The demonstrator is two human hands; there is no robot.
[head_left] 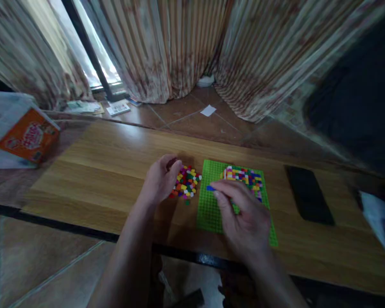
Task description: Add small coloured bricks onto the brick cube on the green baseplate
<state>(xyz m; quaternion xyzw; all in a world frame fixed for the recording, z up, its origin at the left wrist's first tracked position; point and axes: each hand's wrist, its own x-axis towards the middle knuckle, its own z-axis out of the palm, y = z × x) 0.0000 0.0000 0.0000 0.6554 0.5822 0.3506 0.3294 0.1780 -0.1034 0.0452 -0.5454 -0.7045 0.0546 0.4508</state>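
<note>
On a wooden worktop [109, 167], the left hand [160, 179] rests loosely curled, holding nothing visible, at a heap of small coloured bricks [186, 182]. The right hand [244, 218] pinches one blue brick [211, 188] at its fingertips over the green baseplate [211, 209]. The brick looks light, rigid and slippery; it is best gripped by opposite sides.

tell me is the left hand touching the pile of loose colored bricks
Touching. The head view shows the left hand resting against the near-left edge of the loose brick pile, its fingers meeting the bricks with no wood showing between.
</note>
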